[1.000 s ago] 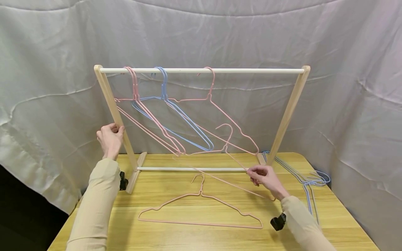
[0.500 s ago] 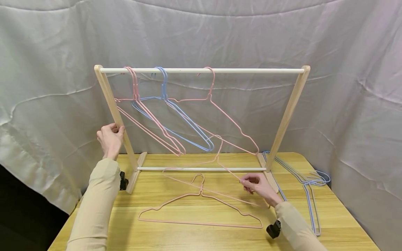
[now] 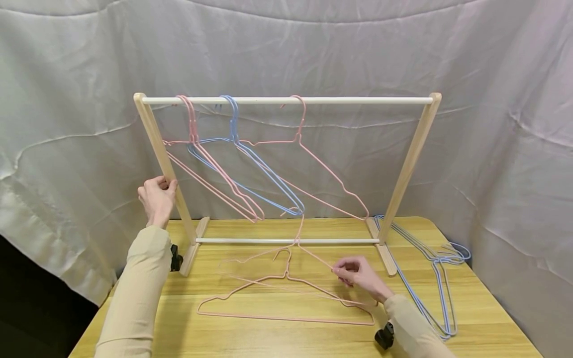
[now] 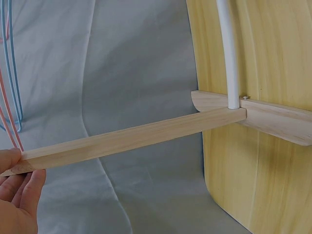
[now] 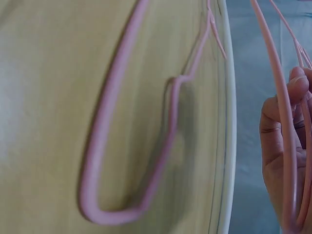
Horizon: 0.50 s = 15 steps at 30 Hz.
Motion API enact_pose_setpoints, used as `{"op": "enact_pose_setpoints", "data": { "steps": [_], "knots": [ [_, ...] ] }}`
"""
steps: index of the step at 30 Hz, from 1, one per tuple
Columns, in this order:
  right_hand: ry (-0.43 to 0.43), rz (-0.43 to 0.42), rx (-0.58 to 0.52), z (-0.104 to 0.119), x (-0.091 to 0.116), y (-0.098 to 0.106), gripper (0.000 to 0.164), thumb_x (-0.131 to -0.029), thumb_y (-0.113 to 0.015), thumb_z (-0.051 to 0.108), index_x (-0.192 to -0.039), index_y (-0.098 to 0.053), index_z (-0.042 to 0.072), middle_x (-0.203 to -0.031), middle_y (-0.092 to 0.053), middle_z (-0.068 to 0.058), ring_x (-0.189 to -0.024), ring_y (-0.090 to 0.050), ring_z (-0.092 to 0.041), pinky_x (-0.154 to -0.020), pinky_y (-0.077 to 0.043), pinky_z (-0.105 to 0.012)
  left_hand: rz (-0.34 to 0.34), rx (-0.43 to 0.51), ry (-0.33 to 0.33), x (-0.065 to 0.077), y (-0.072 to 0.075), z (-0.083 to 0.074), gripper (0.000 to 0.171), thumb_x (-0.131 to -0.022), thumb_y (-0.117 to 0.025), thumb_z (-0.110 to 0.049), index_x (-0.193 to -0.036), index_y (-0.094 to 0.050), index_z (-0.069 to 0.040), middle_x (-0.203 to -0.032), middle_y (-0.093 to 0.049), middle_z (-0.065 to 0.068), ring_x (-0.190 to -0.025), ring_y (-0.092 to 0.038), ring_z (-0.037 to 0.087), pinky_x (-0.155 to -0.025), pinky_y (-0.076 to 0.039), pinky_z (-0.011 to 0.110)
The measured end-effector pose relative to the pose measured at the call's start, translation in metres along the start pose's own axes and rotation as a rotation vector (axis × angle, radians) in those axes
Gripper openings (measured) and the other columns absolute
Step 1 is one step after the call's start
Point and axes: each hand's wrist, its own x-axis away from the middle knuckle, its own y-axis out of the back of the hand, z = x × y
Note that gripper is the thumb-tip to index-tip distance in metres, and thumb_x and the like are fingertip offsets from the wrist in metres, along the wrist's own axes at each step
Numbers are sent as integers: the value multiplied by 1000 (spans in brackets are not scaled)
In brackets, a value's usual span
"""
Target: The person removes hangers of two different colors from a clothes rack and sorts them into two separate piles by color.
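My right hand (image 3: 359, 277) pinches the right shoulder of a pink wire hanger (image 3: 315, 257), its hook pointing up. The held hanger overlaps a second pink hanger (image 3: 286, 319) that lies flat on the table. In the right wrist view the held hanger's wire (image 5: 288, 146) runs in front of my fingers, and one end of the lying hanger (image 5: 105, 119) shows on the wood. Over on the left, my left hand (image 3: 157, 199) grips the left wooden post (image 3: 153, 132) of a clothes rack; the left wrist view shows thumb and fingers (image 4: 33, 190) on either side of the post.
From the rack's white top rail (image 3: 367, 101) hang pink hangers (image 3: 193, 124) at the left, blue ones (image 3: 235, 124) beside them, and a single pink hanger (image 3: 301, 127) near the middle. Several blue hangers (image 3: 440, 288) lie on the table by the right foot (image 3: 387, 258).
My right hand has moved down and left with the pink hanger, which has dropped away from the hanging ones toward the hanger on the table. The left hand has stayed on the post.
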Motion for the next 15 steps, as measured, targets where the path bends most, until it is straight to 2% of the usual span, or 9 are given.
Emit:
{"op": "enact_pose_setpoints", "data": {
  "steps": [6,8,13,15],
  "knots": [
    [-17,32,-6,-4,1,-9,33,-98,-64,13,-104,-63,-19,-70,-62,-4,-55,-52,-2,-51,-45,-21,-3,-3,-1,0,0,-1,31,-100,-60,-24,-113,-73,1,-115,-73,23,-104,-66,39,-85,-48,37],
    [-16,37,2,-6,1,-12,32,-98,-64,13,-104,-64,-18,-70,-62,-9,-55,-52,-2,-51,-45,-21,-2,-1,-1,0,0,-1,31,-100,-60,-24,-113,-73,1,-115,-73,23,-104,-66,39,-85,-48,38],
    [-4,64,22,-10,2,-17,28,-97,-63,11,-105,-66,-16,-72,-61,-31,-54,-52,-2,-49,-45,-20,-2,2,-1,1,0,-1,32,-100,-59,-24,-114,-73,1,-116,-73,23,-105,-66,39,-87,-49,40],
    [-8,77,23,-11,2,-19,28,-98,-63,11,-105,-66,-15,-73,-63,-32,-53,-53,-2,-49,-46,-19,-6,1,-3,1,0,-1,31,-100,-60,-24,-113,-73,1,-115,-73,23,-104,-67,39,-88,-48,39]
  ]
}}
